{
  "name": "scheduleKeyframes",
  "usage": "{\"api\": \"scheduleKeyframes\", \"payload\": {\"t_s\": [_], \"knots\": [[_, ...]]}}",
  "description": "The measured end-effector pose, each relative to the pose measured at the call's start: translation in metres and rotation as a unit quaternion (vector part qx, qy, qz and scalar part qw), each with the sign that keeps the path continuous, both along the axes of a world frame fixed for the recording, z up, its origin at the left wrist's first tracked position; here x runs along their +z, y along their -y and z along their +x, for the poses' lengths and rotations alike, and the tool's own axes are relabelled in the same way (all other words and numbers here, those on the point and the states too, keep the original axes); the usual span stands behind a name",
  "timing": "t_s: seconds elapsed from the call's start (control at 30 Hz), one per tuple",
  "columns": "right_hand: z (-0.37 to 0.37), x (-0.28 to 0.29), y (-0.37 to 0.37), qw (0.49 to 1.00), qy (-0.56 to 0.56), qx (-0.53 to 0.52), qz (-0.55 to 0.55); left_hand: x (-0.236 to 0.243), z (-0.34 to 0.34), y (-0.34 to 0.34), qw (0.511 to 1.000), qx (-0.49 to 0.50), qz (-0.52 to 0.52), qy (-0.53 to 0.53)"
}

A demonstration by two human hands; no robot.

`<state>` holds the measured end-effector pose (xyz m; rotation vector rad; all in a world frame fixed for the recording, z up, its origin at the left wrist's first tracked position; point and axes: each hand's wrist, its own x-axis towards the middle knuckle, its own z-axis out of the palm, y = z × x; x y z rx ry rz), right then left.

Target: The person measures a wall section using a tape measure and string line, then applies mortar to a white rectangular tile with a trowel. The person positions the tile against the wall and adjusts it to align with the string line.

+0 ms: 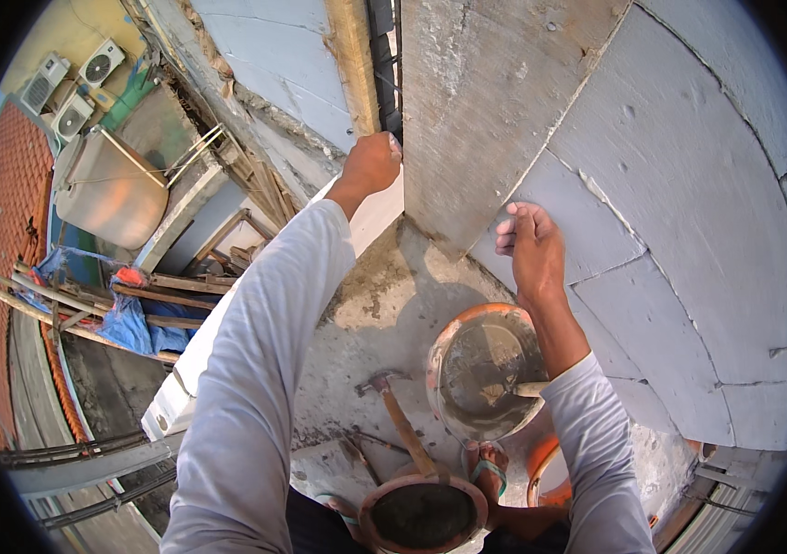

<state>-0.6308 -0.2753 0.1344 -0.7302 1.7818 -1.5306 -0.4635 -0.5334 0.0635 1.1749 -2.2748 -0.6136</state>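
Observation:
My left hand (370, 166) is closed at the foot of an upright timber (352, 65), just above a white ledge (384, 198); what its fingers hold is hidden. My right hand (532, 245), fingertips dusted white, is loosely curled with fingers slightly apart in front of the pale block wall (671, 185), beside a concrete column (477, 120). Below it sits a bucket of wet mortar (477, 369) with a tool handle (528, 390) in it. A hammer (398, 420) lies tilted over a second, dark-filled bucket (463, 489) between my sandalled feet.
An orange bucket (546, 475) stands at lower right on the concrete floor (347, 342). Past the left edge are a drop with planks and blue tarp (135, 323), cables (89, 452), a water tank (112, 198), air-conditioner units (98, 65) and a tiled roof (6, 231).

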Motion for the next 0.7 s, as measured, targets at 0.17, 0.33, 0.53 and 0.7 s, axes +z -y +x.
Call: {"api": "scheduleKeyframes", "payload": {"t_s": [0.17,0.33,0.53,0.7], "knots": [[0.001,-0.002,0.004,0.994,-0.109,-0.007,0.011,0.009,-0.003,-0.003,0.999,0.040,-0.030,-0.007],[0.003,0.007,0.003,0.990,-0.139,-0.015,0.003,0.029,0.006,0.004,0.999,-0.009,-0.026,-0.025],[0.001,0.042,-0.001,0.977,-0.210,-0.023,-0.035,0.067,0.005,-0.005,0.996,-0.014,-0.022,-0.083],[0.000,0.053,-0.001,0.983,-0.176,-0.014,-0.059,0.085,0.007,-0.007,0.998,-0.023,-0.009,-0.054]]}}
